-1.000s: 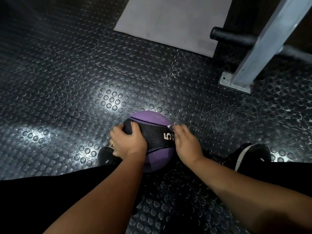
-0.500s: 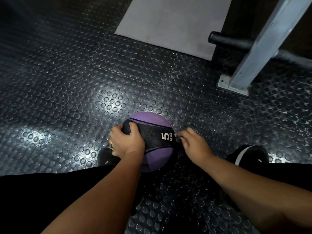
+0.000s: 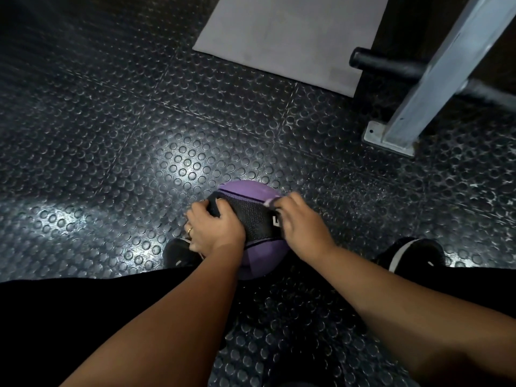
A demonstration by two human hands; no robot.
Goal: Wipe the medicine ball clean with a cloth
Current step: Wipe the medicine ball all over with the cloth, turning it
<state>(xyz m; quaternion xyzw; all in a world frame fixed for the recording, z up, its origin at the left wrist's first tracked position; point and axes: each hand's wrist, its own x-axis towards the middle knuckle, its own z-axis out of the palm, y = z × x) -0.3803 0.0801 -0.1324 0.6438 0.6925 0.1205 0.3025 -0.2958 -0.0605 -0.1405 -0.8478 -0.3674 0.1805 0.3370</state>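
Note:
A purple medicine ball (image 3: 245, 191) with a black mesh band sits on the studded black rubber floor between my feet. My left hand (image 3: 216, 233) grips its left side, fingers curled over the band's edge and thumb lying on the band. My right hand (image 3: 301, 230) is on the ball's upper right and pinches a small pale lilac cloth (image 3: 267, 203) against the surface. Only a corner of the cloth shows past the fingers. The right hand hides most of the white weight marking on the band.
A grey mat (image 3: 287, 37) lies at the far centre. A pale metal post (image 3: 435, 79) on a bolted base plate stands at the right, with a black bar (image 3: 385, 64) behind it. My black shoes (image 3: 178, 254) (image 3: 410, 252) flank the ball.
My right hand has slid from the floor side of the ball up onto its upper right, covering the weight marking. The left hand has kept its grip, and the ball has barely moved.

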